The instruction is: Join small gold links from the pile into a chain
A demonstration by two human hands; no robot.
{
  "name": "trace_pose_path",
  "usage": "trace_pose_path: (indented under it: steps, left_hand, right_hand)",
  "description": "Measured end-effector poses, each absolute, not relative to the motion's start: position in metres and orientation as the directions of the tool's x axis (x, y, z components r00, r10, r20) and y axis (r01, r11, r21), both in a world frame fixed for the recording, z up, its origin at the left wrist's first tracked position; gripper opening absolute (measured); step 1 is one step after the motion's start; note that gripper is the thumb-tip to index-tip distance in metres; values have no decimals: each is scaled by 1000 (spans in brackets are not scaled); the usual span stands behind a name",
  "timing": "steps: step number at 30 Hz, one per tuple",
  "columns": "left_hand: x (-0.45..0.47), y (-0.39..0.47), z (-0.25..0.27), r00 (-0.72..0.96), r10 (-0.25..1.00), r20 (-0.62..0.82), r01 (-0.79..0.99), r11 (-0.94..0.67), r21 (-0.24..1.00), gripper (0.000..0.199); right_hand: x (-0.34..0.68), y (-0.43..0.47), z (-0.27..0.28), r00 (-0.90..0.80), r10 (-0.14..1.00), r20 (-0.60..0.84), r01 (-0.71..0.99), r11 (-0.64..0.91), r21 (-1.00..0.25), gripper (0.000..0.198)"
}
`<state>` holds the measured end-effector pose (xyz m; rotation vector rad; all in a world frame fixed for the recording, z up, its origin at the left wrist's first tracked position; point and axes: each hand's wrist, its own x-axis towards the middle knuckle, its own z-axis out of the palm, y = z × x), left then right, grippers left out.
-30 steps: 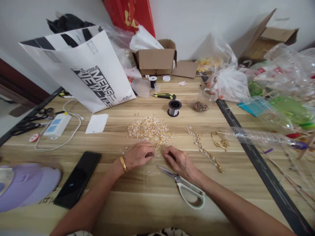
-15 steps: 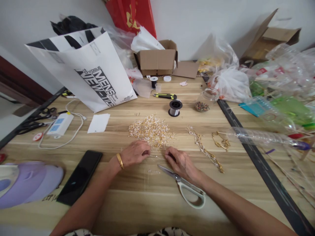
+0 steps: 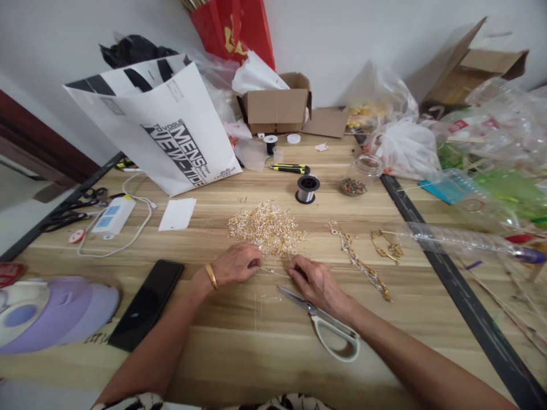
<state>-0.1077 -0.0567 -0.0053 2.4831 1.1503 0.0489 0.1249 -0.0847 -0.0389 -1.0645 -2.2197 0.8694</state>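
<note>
A thin beaded strand (image 3: 274, 273) runs between my two hands, low over the table. My left hand (image 3: 237, 263) has its fingers closed on the strand's left end. At the other end my right hand (image 3: 314, 279) pinches it, fingertips partly hidden. Just beyond both hands lies a heap of small gold and clear beads (image 3: 267, 226). White-handled scissors (image 3: 331, 327) rest beside and partly under my right hand, blades pointing left. Nearer to me is a short piece of chain (image 3: 270, 297), lying on the wood by some fine clear thread.
Finished-looking gold strands (image 3: 361, 262) lie to the right. Behind the heap are a wire spool (image 3: 307, 189), a yellow cutter knife (image 3: 289, 168) and a jar of beads (image 3: 361, 173). A black phone (image 3: 147, 304) lies left, near a power strip (image 3: 113, 216) and a white paper bag (image 3: 158, 131).
The whole view has shifted slightly, so things appear a little farther right. Both hands keep their hold on the strand, with hardly any other movement.
</note>
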Motion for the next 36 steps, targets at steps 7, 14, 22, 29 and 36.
trace_pose_path:
  steps: [7,14,22,29,36]
  left_hand:
    - [-109,-56,-6,630,764,-135,749,-553,365,11]
    - [-108,-56,-4,633,762,-138,748,-555,365,10]
    - [-108,-57,-3,622,769,-151,755,-536,379,10]
    - [-107,-56,-3,616,772,-158,762,-533,367,10]
    - [-105,-56,-2,609,777,-159,767,-525,370,10]
  right_hand:
    - [124,-85,-39,-554,817,157,484,470,-738,10]
    - [124,-85,-40,-555,816,163,479,474,-739,10]
    - [124,-85,-39,-557,816,156,492,475,-730,9]
    - [123,-84,-39,-559,811,173,482,488,-728,10]
    - [123,-84,-40,-559,807,187,471,495,-730,10]
